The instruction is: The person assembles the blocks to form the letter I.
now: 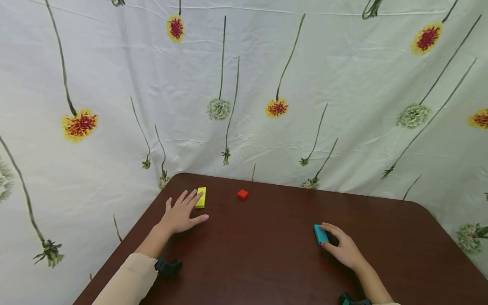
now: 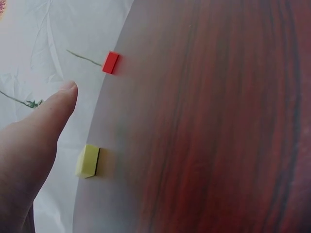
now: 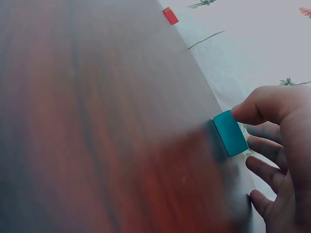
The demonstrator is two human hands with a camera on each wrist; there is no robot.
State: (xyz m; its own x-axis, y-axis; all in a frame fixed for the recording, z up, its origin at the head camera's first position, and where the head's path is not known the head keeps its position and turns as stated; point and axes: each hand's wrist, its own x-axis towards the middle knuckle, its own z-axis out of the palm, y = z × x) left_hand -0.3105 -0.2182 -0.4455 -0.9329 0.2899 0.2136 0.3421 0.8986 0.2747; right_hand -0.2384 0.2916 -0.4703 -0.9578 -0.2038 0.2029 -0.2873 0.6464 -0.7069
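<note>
On the right side of the table, my right hand [image 1: 345, 249] pinches a blue rectangular block [image 1: 320, 234] between thumb and fingers. Seen from the right wrist, the thumb sits at one end of the blue block [image 3: 230, 133] and the other fingers lie behind it, partly hidden. My left hand [image 1: 180, 215] is spread with straight fingers at the table's left side. Its fingertips overlap the edge of a yellow rectangular block [image 1: 201, 198] in the head view. A small red block [image 1: 242, 194] lies right of the yellow one, with neither hand near it.
A dark brown wooden table [image 1: 251, 254] with rounded far corners carries the blocks. Behind it and along its left side hangs a white cloth [image 1: 251, 76] printed with flowers. Dark bands [image 1: 167, 266] circle both wrists.
</note>
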